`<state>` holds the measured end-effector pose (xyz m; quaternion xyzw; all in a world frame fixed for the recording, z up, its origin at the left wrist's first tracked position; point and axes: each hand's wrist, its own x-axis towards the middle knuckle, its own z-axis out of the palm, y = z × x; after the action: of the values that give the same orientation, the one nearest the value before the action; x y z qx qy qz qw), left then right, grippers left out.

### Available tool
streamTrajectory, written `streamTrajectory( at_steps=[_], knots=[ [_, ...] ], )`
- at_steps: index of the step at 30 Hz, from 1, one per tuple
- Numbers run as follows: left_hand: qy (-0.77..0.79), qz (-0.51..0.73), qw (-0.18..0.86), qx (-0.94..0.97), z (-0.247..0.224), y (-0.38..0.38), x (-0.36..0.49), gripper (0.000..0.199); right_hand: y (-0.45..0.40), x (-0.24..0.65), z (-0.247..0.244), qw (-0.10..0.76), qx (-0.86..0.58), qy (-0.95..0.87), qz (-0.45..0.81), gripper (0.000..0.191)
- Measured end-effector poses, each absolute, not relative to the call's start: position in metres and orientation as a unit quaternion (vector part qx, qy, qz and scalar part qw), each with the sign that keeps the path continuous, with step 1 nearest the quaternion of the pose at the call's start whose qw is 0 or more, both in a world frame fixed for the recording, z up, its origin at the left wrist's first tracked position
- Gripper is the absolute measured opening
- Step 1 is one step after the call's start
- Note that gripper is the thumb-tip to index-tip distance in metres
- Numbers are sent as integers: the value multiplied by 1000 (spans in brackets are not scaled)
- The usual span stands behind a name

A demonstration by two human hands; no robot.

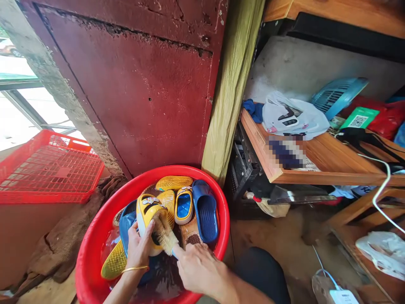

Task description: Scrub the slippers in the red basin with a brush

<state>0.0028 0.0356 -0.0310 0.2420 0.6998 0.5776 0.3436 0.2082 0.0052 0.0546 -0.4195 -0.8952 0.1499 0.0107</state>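
Observation:
My left hand (139,245), with a gold bangle at the wrist, grips a yellow slipper (148,213) that has a white sole edge. In my right hand (198,266) is a scrub brush (166,236), its pale bristles pushed into the slipper's opening. Both hands are over a red basin (90,236) with water at the bottom. Around them in the basin lie a dark blue slipper (205,211), a small yellow slipper with a blue insole (183,207), an upturned yellow sole (174,183) and another yellow sole (113,261). Most of the brush handle is hidden by my fingers.
Behind the basin stands a dark red door (136,97) beside a yellowish cloth-covered post (234,93). A red plastic crate (50,173) is at left. On the right, a wooden table (329,154) carries a white plastic bag (294,116) and a blue fan (338,95).

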Motion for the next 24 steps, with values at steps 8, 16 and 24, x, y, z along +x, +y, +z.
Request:
streamTrajectory(
  at_steps=[8,16,24],
  knots=[
    [725,543,299,301,-41,32,-3,84,42,169,35,10,-446,-881,159,29],
    [736,547,294,271,-37,29,-6,80,17,202,46,12,-392,-902,178,33],
    [699,576,353,234,-21,32,3,80,4,260,79,-9,-361,-890,278,27]
  ],
)
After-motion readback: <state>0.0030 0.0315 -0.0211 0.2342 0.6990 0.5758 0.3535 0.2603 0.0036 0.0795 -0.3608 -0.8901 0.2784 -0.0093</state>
